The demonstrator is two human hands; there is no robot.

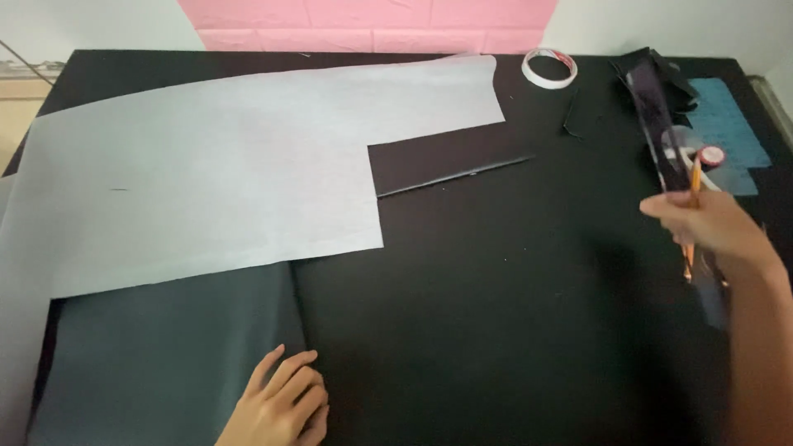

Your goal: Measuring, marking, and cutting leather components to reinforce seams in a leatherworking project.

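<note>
My left hand (279, 402) lies flat with fingers spread on the edge of a dark grey-green fabric (165, 355) at the bottom of the black table (512, 289). A large sheet of white pattern paper (223, 165) covers the fabric's upper part. At the right, my right hand (712, 225) is closed around a clear plastic ruler (661, 124) and an orange pencil (694, 177), both lifted above the table. The ruler points away from me.
A roll of white tape (549, 67) sits at the back of the table. Black fabric scraps (652, 70) and a light blue sheet (731, 124) lie at the back right. A thin dark strip (454, 176) lies beside the paper's notch. A pink wall (372, 23) stands behind.
</note>
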